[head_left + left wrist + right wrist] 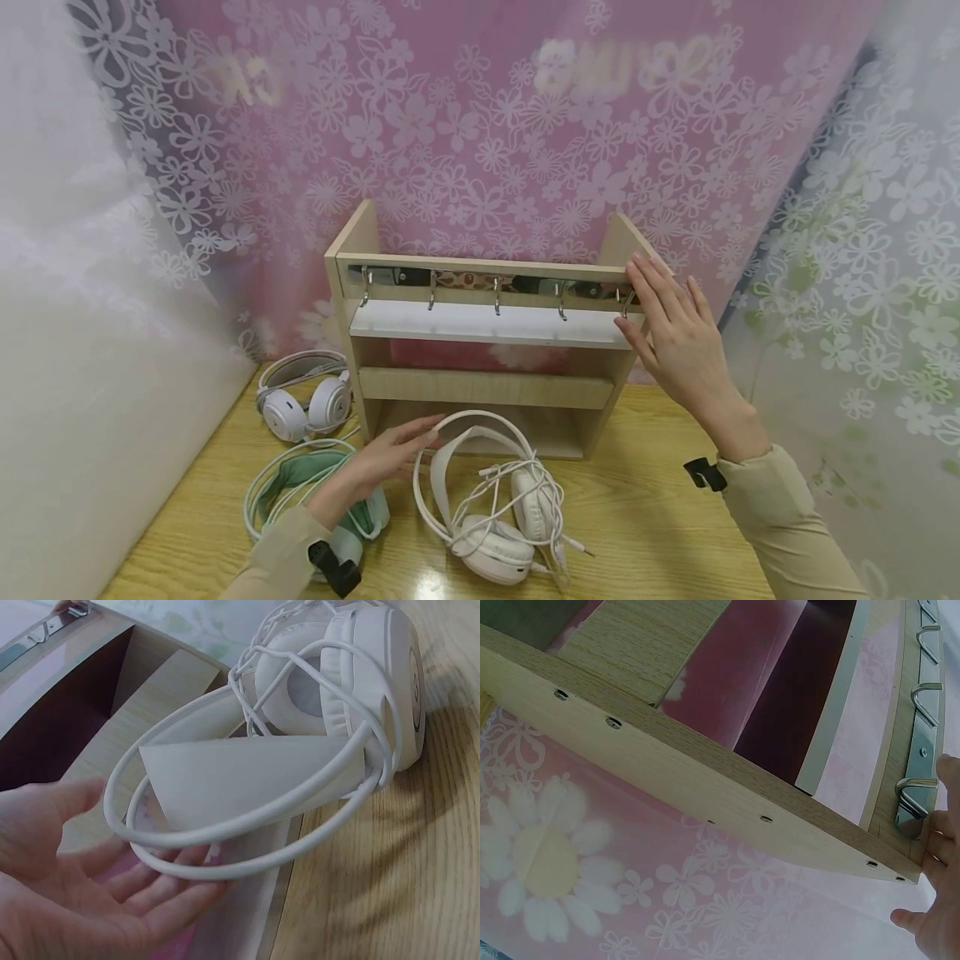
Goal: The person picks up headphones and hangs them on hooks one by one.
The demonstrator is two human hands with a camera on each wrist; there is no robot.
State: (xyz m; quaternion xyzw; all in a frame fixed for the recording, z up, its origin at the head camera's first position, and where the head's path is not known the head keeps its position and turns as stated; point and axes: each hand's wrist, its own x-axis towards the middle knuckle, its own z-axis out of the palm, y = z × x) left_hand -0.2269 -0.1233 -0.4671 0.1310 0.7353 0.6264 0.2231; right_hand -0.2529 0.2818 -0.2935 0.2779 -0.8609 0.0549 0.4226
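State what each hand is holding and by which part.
Nothing is gripped. The left hand, fingers straight, touches the white headphones at the headband. The right hand rests flat against the wooden rack at its right end.

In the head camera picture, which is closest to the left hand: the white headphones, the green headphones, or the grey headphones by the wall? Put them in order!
From the left hand:
1. White headphones, fingertips at the headband, just right.
2. Green headphones, under the wrist; nearly tied with the first.
3. Grey headphones, farther back-left, beside the shelf.
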